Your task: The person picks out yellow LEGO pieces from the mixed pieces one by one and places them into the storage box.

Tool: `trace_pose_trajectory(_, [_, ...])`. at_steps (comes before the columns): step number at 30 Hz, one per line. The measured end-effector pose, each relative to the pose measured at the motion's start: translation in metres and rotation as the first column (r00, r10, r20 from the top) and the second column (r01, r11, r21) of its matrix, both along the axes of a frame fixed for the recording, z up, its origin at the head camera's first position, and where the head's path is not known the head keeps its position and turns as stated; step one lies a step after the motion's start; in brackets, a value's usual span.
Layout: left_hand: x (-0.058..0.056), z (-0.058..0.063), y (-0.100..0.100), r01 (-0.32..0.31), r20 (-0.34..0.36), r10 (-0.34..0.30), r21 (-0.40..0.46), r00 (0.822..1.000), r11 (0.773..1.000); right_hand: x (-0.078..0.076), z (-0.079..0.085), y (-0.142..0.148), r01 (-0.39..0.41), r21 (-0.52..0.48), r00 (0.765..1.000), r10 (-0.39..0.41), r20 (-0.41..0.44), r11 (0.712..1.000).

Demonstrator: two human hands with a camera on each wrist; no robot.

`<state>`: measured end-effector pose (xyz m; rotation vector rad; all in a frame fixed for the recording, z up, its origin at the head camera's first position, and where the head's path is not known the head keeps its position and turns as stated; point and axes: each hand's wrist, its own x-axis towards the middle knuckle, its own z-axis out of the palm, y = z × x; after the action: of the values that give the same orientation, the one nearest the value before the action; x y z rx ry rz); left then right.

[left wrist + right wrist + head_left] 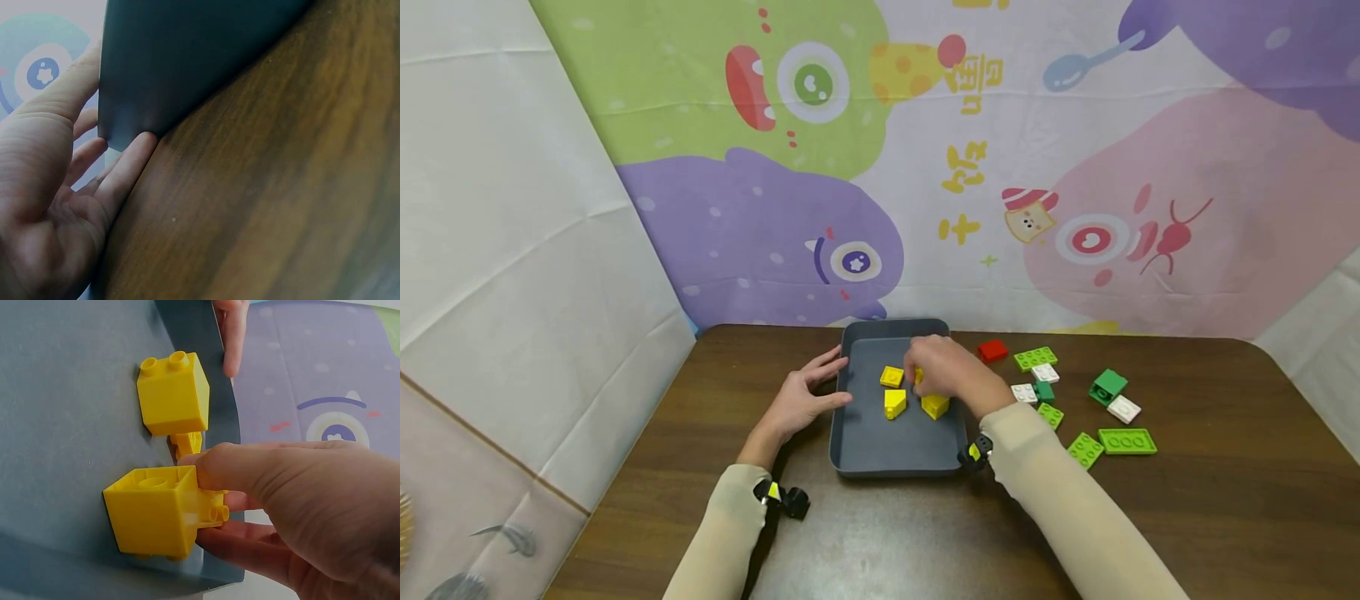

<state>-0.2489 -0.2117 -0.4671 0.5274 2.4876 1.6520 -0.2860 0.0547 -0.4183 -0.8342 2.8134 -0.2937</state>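
Inside the dark grey tray (895, 454), my right hand (947, 367) pinches a small yellow brick (214, 509) between thumb and fingers. A larger yellow brick (150, 515) lies on its side right beside that grip, its hollow underside showing in part. Another yellow brick (895, 403), with a slanted outline, and a flat yellow brick (892, 377) lie to the left in the tray. My left hand (801, 400) is at the tray's left wall, its thumb at the rim and its extended fingers touching the outer side (150, 81).
Right of the tray lie loose bricks: a red one (992, 350), several light green ones (1127, 442), white ones (1123, 408) and a dark green one (1108, 386). The brown table (880, 542) meets a printed cloth backdrop (970, 283) behind.
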Motion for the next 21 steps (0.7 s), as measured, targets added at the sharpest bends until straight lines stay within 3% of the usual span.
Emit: trace_pose_trajectory(21, [-0.0007, -0.0008, 0.0004, -0.003, 0.0, 0.003, 0.0, 1.0, 1.0, 0.0005, -0.0059, -0.0058, -0.001, 0.026, 0.994, -0.002, 0.106, 1.0])
